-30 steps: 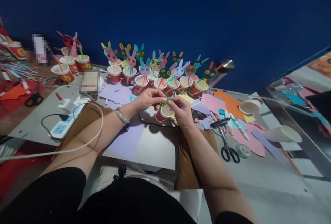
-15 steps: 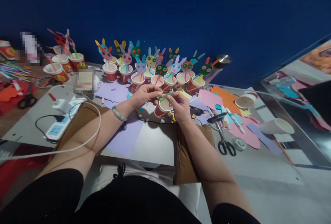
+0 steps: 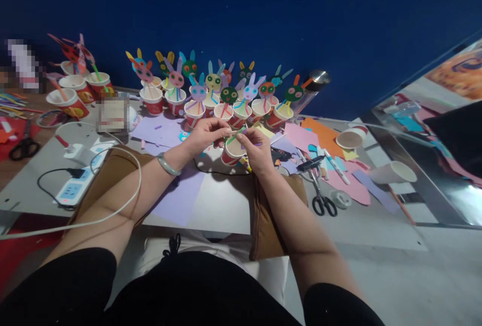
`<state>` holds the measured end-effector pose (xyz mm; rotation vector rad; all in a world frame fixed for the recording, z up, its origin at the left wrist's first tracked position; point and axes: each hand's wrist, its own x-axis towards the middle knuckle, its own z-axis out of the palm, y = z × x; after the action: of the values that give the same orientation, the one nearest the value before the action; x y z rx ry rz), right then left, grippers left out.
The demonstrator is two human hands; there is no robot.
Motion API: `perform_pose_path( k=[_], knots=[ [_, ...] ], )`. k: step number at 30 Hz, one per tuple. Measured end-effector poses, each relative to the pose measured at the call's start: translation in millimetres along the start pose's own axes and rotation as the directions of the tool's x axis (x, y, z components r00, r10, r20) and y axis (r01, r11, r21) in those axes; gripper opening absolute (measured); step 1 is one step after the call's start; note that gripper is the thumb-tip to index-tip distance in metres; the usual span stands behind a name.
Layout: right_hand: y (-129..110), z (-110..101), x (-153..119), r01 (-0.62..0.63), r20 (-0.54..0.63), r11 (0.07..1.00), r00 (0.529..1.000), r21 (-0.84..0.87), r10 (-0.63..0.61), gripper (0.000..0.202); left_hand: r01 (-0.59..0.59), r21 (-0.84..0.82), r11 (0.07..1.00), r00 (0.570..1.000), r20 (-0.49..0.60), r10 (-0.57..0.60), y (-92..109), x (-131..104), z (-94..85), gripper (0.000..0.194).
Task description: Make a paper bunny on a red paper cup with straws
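Observation:
Over a red and white paper cup (image 3: 229, 158) my two hands meet, fingertips close together. My left hand (image 3: 206, 137) is closed in a pinch at the cup's far rim; whatever sits between its fingertips is too small to make out. Between thumb and fingers my right hand (image 3: 257, 154) grips a thin green strip (image 3: 234, 138), which slants across the cup's mouth. A short purple piece (image 3: 258, 144) shows by the right fingers. Just behind stand several paper cups (image 3: 194, 110) with rabbit-like paper faces (image 3: 198, 93) on bent coloured stems.
Right of my hands lie black-handled scissors (image 3: 324, 204), a tape roll (image 3: 340, 199), markers (image 3: 336, 166), coloured paper (image 3: 297, 136) and a tipped paper cup (image 3: 393, 173). At left are a power strip (image 3: 73, 188) and a white cable (image 3: 140, 178) crossing over my left forearm. A metal-topped bottle (image 3: 318, 79) stands behind.
The view has shifted slightly, so the table's things sit a little further left. Both hands stay at the cup, the green strip still in my right fingers.

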<state>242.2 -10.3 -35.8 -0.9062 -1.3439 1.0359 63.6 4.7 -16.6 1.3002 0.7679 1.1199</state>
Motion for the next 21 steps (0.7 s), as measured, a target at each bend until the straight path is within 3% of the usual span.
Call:
perform_pose_path(
  k=[4,8,12,21],
  knots=[
    [0.9,-0.3,1.7,-0.032,-0.046,0.999,0.998,0.004,0.032,0.047,-0.204,0.205,0.957,0.976,-0.031,0.215,-7.1,0.9,2.2,0.044],
    [4.2,-0.1,2.1,-0.014,-0.072,1.000,0.997,-0.005,0.014,0.047,-0.351,0.385,0.854,0.931,0.040,0.364,-18.9,-0.2,5.3,0.051],
    [7.4,-1.8,2.5,0.046,-0.046,0.999,0.998,-0.004,-0.046,0.040,-0.380,0.442,0.813,0.923,0.116,0.368,-30.6,-2.3,7.6,0.053],
    [12.1,1.0,2.6,-0.038,0.055,0.994,0.998,0.103,0.032,0.038,-0.280,0.402,0.872,0.959,0.147,0.241,-35.3,-0.5,3.0,0.048]
  ],
)
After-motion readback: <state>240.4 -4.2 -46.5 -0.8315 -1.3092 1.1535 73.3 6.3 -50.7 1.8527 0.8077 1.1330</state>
